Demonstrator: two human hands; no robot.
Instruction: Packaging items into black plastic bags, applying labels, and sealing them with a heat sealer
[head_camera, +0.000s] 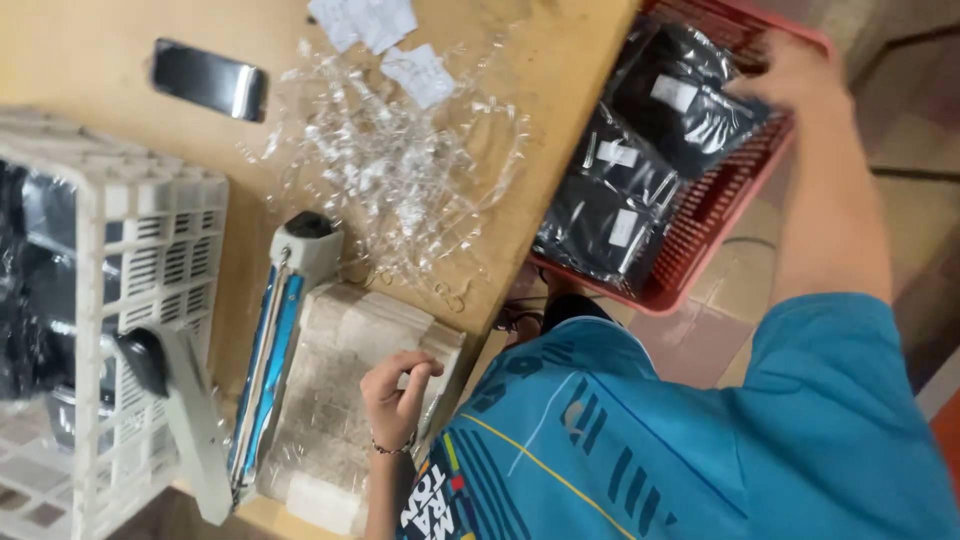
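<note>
While our left hand (400, 396) is curling into a loose fist on the near edge of the pale wrapped stack (350, 400), apparently resting there rather than gripping anything, our right hand (790, 72) is reaching far out over the red basket (705, 270). It is lying on the topmost black packet (690, 115), but it is blurred, so we cannot tell whether the fingers are closing on the packet or only touching it. More black packets in clear wrap are lying overlapped beneath, each showing a small white label, likely so they are sliding off one at a time. The basket is hanging off the wooden table (70, 50), just beside our right side. Just beside the pale stack, the heat sealer (265, 375) is sitting with its arm raised. Beyond it, a heap of clear plastic bags (400, 170) is spreading across the table, near paper slips (365, 20) and a dark phone (208, 78). A white crate (150, 240) is standing at our left.
</note>
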